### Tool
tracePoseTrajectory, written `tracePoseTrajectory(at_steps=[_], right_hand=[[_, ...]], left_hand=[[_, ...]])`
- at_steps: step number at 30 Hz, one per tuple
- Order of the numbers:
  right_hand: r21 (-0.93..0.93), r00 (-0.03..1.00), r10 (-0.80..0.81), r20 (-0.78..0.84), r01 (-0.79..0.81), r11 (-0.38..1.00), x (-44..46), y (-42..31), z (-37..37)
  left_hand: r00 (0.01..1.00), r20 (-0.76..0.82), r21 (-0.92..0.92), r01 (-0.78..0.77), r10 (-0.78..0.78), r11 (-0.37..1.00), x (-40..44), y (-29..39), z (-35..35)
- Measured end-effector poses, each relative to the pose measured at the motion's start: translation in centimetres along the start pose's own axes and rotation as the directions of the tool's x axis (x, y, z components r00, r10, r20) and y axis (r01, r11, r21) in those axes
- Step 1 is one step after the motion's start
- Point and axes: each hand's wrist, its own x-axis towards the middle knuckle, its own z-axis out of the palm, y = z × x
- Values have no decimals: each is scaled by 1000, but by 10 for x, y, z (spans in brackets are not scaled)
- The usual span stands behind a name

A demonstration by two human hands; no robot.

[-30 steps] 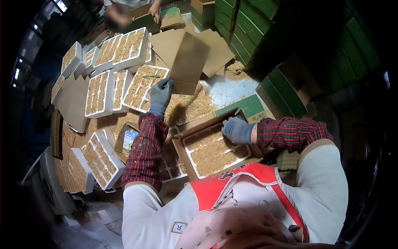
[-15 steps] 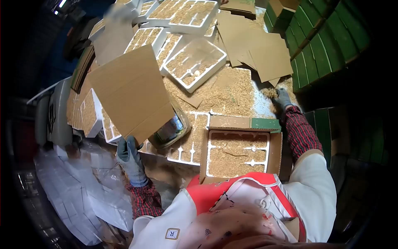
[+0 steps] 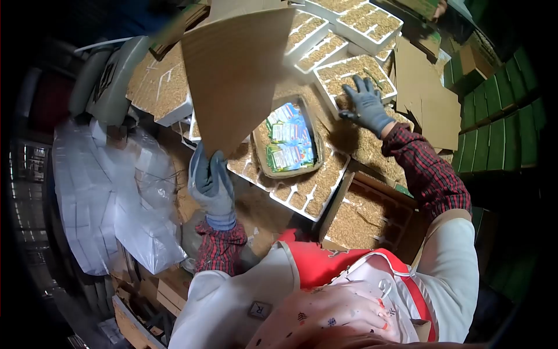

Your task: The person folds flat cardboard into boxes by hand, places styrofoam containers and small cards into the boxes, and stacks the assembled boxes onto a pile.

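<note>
My left hand [image 3: 212, 183], in a grey-blue work glove, grips the lower corner of a flat cardboard sheet [image 3: 235, 81] that stands up in front of me. My right hand [image 3: 367, 107], gloved alike, is spread over the near edge of a white foam tray [image 3: 390, 96] of wood shavings; nothing shows between its fingers. Between my hands stands a basket [image 3: 317, 131] with colourful printed packets [image 3: 289, 138] in it. Close to my body, an open cardboard box [image 3: 336, 218] holds a white divided tray with shavings [image 3: 360, 218].
More foam trays [image 3: 372, 26] of shavings crowd the far side. Cardboard sheets [image 3: 430, 104] lie at the right, beside stacked green boxes [image 3: 494, 139]. Plastic-wrapped white blocks [image 3: 110, 198] stand at the left. Another person's hand [image 3: 440, 10] shows at the top right.
My right hand has moved left from the loose shavings at the right to the foam tray, its fingers now spread. The cardboard sheet has swung more upright in my left hand, and the view has turned.
</note>
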Motion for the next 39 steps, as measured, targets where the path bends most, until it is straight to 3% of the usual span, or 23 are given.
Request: tracePoseTrajectory(at_steps=[1, 2, 4, 5, 6, 8, 11, 14, 15, 19, 22, 23, 24, 26, 27, 29, 30, 31, 32, 34, 35, 38, 39], right_hand=[[-5, 985, -119, -128, 119, 993, -3, -24, -13], [25, 971, -223, -86, 226, 974, -2, -48, -20], [349, 874, -485, 8, 452, 821, 7, -84, 1], [363, 856, -515, 45, 466, 807, 12, -105, 25], [191, 823, -543, 169, 513, 837, 11, -131, 12], [192, 692, -542, 477, 520, 832, -4, -153, -42], [194, 733, -465, 496, 429, 882, 4, -153, -14], [665, 856, -499, 136, 294, 686, 19, -107, 65], [597, 762, -509, 401, 205, 776, 18, -110, 16], [684, 844, -516, 146, 291, 669, -15, -83, -30], [443, 896, -406, -181, 442, 780, -81, -55, -73], [446, 930, -321, -176, 366, 816, -117, -51, -95], [324, 957, -273, -92, 288, 901, -154, -50, -113], [69, 947, -319, 43, 316, 946, -231, -42, -111], [-8, 954, -287, 82, 289, 957, -266, -37, -98], [348, 999, -19, 46, 2, 937, -350, 5, -45], [417, 989, 144, 17, -138, 898, -363, 12, -59], [498, 953, 304, -12, -257, 828, -375, 18, -75], [239, 927, 361, -104, -329, 914, -365, 7, -129], [554, 655, 729, -198, -539, 635, -406, 38, -103], [562, 611, 728, -311, -500, 659, -413, 40, -95], [815, 624, 774, -110, -389, 430, -407, 30, -63], [851, 601, 789, -126, -343, 398, -406, 30, -40]], left_hand=[[995, -16, -75, 93, -95, 993, -5, -13, -14], [979, -17, -147, 198, -202, 969, -8, -24, -26], [972, -40, -122, 224, -230, 967, -10, -32, -42], [972, -49, -144, 222, -231, 965, -9, -36, -46], [972, -64, -171, 211, -224, 962, -6, -38, -47], [950, -79, -167, 285, -301, 944, -9, -38, -49], [940, -54, -209, 319, -337, 924, -12, -51, -48], [948, 11, -190, 316, -319, 930, -6, -52, -45], [949, 47, -207, 316, -313, 926, -2, -50, -43], [955, 170, -300, 285, -244, 910, 5, -54, -23], [981, 173, -252, 135, -92, 958, 16, -11, 2], [975, 223, -204, 67, -20, 977, 13, 4, 10], [894, 289, -42, -347, 344, 937, 7, 8, 17], [673, 467, -317, -478, 573, 819, -4, 55, 26], [498, 544, -414, -541, 676, 732, -16, 69, 36], [111, 554, -635, -584, 825, 506, -47, 97, 53], [-77, 494, -740, -559, 866, 373, -63, 109, 60], [-225, 524, -770, -538, 822, 343, -88, 109, 68], [-368, 540, -797, -513, 756, 320, -112, 106, 74], [-590, 565, -816, -500, 577, 289, -136, 116, 87], [-683, 566, -823, -497, 462, 273, -145, 119, 93], [-720, 580, -814, -492, 382, 309, -179, 117, 108], [-733, 564, -793, -354, 380, 496, -170, 123, 110]])
